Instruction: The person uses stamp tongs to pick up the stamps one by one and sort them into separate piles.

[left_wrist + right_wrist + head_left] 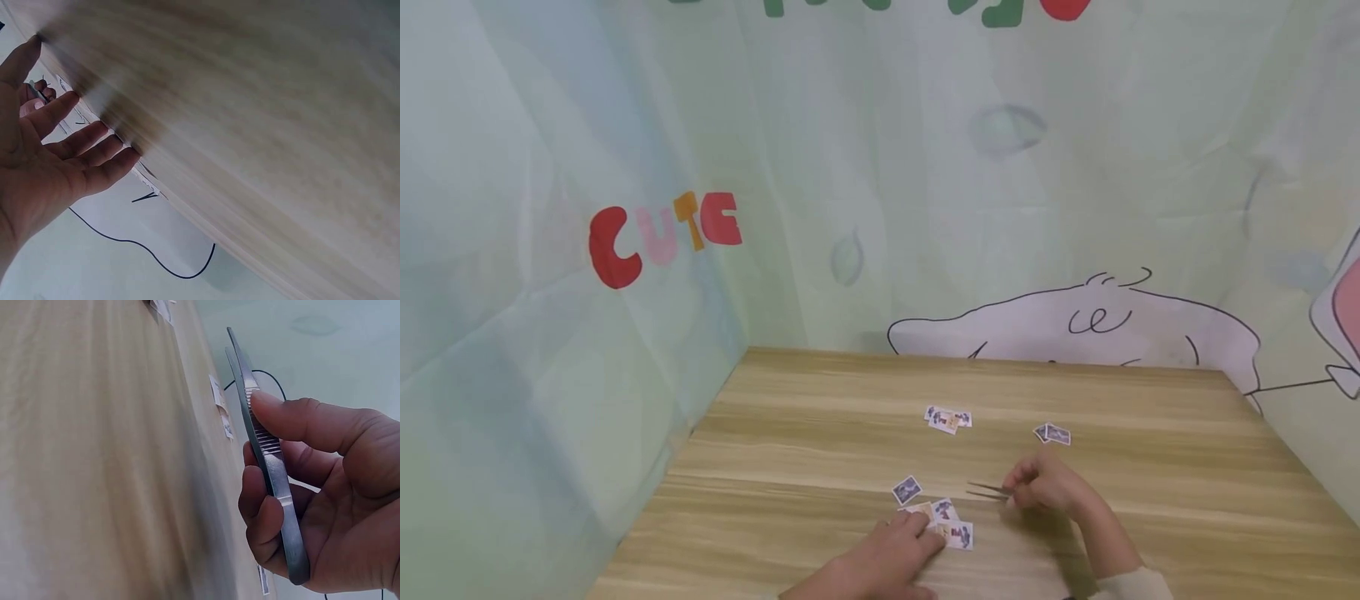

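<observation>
My right hand (1048,483) grips metal tweezers (269,450), their tips a little apart with nothing between them and pointing left in the head view. Fingers spread, my left hand (891,550) rests on a loose group of small printed stamp-like cards (958,535) near the front of the table. It partly covers some of them. Just beyond this group lies a single blue-purple card (907,490). In the left wrist view the fingertips (132,153) touch the tabletop, and the cards there are mostly out of sight.
Farther back on the wooden table (820,433) lies an overlapping cluster of pale cards (946,420). Two blue-purple cards (1057,434) overlap at the right, beyond my right hand. Printed fabric (850,167) hangs behind the table and along its left side.
</observation>
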The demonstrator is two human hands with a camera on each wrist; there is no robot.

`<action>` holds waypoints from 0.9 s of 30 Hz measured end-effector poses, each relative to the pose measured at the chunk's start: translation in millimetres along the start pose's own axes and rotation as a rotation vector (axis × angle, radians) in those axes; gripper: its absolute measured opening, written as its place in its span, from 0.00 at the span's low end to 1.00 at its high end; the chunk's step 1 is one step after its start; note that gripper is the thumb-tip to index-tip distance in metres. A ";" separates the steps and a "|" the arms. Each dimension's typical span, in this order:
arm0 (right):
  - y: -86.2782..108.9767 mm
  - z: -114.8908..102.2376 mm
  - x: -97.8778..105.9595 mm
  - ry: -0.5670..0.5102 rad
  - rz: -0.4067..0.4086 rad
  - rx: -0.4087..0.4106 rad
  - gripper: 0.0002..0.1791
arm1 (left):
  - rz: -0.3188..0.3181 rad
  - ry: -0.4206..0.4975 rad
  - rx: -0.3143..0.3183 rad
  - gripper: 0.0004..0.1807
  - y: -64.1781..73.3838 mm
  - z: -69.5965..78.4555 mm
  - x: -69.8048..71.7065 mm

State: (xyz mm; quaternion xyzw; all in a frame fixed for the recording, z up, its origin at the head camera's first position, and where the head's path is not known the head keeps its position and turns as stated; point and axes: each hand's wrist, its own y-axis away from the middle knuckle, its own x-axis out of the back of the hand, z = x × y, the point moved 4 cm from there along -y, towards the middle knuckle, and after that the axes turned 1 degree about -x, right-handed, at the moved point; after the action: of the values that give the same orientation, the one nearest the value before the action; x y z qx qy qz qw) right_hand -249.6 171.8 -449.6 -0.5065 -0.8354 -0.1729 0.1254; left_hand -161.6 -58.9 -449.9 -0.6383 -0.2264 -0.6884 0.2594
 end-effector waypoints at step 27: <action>27.0 6.8 -12.1 0.070 -0.025 -0.009 0.10 | 0.052 0.050 -0.011 0.32 1.0 -1.9 1.3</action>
State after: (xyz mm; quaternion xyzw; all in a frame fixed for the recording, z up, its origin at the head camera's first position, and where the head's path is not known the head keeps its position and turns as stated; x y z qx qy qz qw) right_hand -220.3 176.4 -456.0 -0.4903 -0.8359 -0.1958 0.1503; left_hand -162.5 -61.0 -448.8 -0.6282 -0.1994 -0.6984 0.2790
